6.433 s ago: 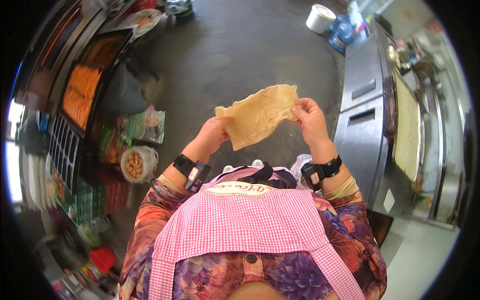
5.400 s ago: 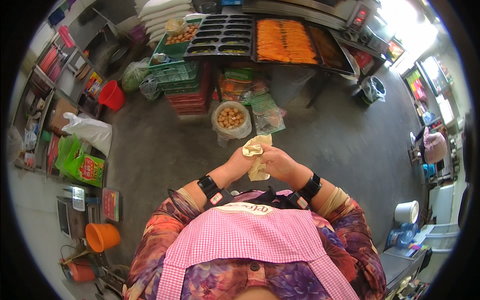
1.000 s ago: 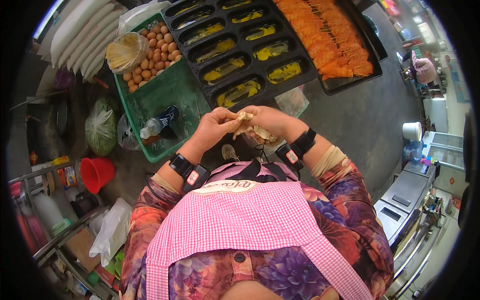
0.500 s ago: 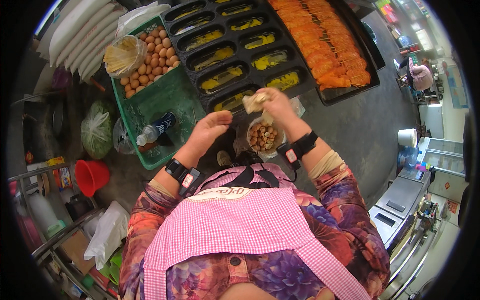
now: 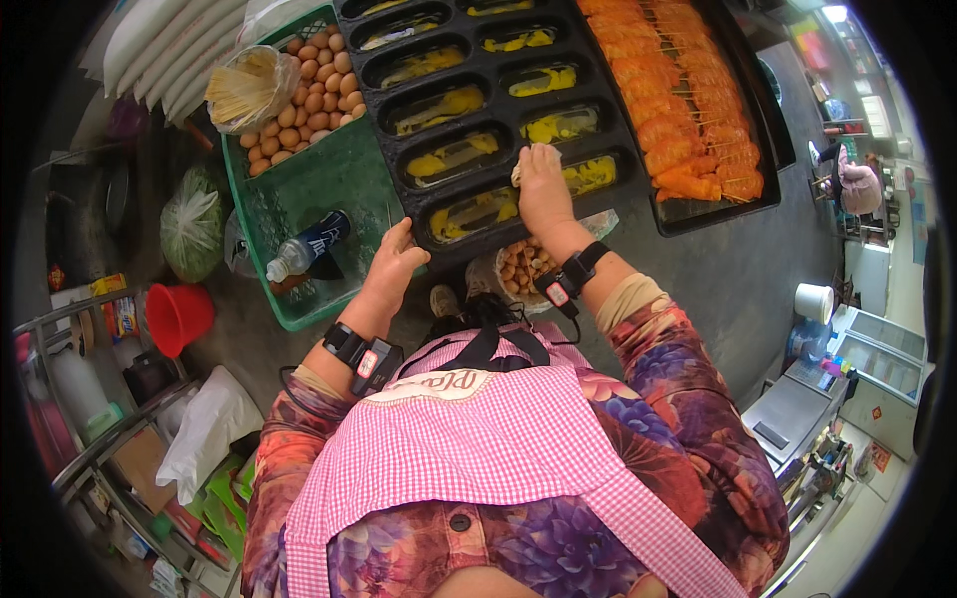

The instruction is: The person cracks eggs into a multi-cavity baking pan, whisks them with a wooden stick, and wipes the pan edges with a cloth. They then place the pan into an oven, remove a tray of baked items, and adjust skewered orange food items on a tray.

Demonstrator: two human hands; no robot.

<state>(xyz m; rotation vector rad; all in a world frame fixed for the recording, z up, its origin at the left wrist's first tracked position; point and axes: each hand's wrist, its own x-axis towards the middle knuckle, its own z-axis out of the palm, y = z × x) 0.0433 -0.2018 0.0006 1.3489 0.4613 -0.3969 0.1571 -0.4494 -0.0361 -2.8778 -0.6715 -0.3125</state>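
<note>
My right hand (image 5: 544, 197) grips crumpled beige paper (image 5: 520, 171) over the lower cups of a black mould tray (image 5: 506, 120), whose oval cups hold yellow, glossy residue. My left hand (image 5: 394, 267) is empty, fingers loosely spread near the tray's lower-left corner. A green crate (image 5: 257, 214) on the left holds brown eggs (image 5: 319, 100), a bundle of thin sticks (image 5: 249, 85) in plastic and a bottle with a dark label (image 5: 311, 246). Below the tray, a bag of eggshells (image 5: 528, 267) is partly hidden by my right arm.
A dark tray of orange food on skewers (image 5: 688, 120) adjoins the moulds. White sacks (image 5: 164, 55), a bagged green bundle (image 5: 189, 224) and a red bucket (image 5: 179, 319) are at left. A person (image 5: 855, 184) is at far right, near a white bucket (image 5: 813, 301) and metal counters (image 5: 783, 419).
Both hands were together on the paper a second ago. The right has since moved up onto the mould cups with it; the left has separated, empty, toward the tray's corner.
</note>
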